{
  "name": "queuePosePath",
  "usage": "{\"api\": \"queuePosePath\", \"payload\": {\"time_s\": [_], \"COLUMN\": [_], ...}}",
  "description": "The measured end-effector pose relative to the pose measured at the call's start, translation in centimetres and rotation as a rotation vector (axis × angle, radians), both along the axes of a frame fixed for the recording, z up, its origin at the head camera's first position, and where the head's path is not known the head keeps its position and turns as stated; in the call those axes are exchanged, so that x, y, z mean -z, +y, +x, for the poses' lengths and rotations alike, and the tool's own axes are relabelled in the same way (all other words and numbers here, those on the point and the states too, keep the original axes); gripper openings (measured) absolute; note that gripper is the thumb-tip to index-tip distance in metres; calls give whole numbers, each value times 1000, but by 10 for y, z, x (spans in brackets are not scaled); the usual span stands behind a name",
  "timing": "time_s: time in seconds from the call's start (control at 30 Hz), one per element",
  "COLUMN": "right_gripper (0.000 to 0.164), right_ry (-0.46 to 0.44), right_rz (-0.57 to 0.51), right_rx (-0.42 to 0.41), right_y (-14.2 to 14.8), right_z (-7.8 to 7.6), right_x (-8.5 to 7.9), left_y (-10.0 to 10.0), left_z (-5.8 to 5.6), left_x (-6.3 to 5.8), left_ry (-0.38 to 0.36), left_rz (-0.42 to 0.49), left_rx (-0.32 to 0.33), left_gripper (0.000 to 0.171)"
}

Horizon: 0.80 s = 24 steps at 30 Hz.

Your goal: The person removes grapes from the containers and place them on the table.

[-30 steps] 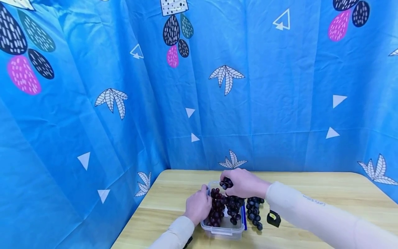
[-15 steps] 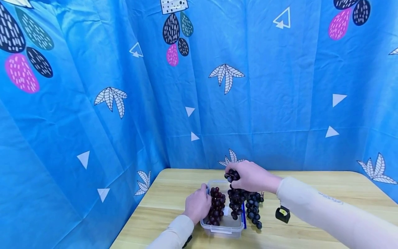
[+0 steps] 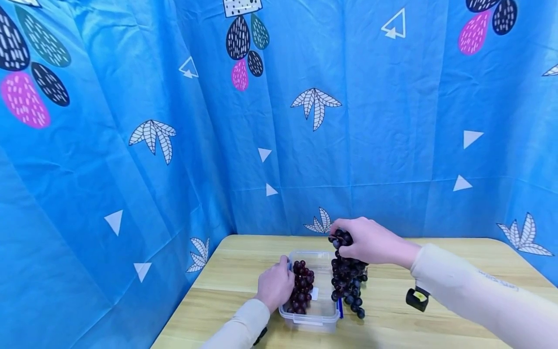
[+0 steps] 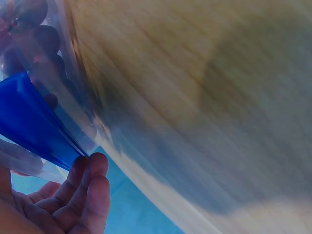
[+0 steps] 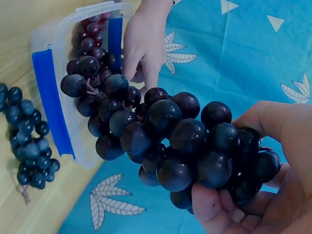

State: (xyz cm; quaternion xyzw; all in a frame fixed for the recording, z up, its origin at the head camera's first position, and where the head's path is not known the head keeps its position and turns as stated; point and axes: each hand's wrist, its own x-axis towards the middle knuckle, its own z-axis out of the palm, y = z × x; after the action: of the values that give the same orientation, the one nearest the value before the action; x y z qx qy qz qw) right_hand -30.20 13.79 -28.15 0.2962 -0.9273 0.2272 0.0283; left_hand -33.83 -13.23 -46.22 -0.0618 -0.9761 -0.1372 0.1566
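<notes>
My right hand [image 3: 370,240] grips a bunch of dark purple grapes [image 5: 180,131] by its upper end, thumb and fingers curled round it. The bunch hangs beside the right wall of a clear plastic container [image 3: 311,320] with blue side latches. My left hand [image 3: 275,285] holds the container's left side, its fingertips [image 4: 99,163] at the blue latch [image 4: 34,122]. Inside, along the left, lies a bunch of reddish grapes [image 3: 301,291]. Another bunch of blue-black grapes [image 5: 27,136] lies on the table right of the container, partly covered by the held bunch in the head view.
The wooden table [image 3: 453,291] carries the container. Blue patterned cloth [image 3: 370,145] hangs behind it and along the left. A small white label [image 3: 315,293] shows in the container.
My right hand has lifted the dark grapes up and to the right, from over the container to beyond its right wall. The left hand stays on the container.
</notes>
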Motion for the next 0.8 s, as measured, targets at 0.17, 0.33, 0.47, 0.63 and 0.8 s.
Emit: {"api": "queuePosePath", "payload": {"time_s": [0.17,0.33,0.47,0.63,0.8], "right_gripper": [34,34,34,34,31], "right_ry": [13,26,6,-43,-69], "right_rz": [19,38,52,60,78], "right_rx": [14,31,46,38,24], "right_y": [15,29,40,53,64], "right_z": [3,8,13,17,19], "right_x": [0,4,9,17,25], "left_y": [1,1,0,0,0], "left_z": [-2,-1,-1,-2,-2], "left_x": [0,1,2,2,1], "left_ry": [3,0,-1,-2,-5], "left_rz": [-1,2,6,4,8], "left_rx": [4,2,4,-2,-3], "left_gripper": [33,33,33,33,34]}}
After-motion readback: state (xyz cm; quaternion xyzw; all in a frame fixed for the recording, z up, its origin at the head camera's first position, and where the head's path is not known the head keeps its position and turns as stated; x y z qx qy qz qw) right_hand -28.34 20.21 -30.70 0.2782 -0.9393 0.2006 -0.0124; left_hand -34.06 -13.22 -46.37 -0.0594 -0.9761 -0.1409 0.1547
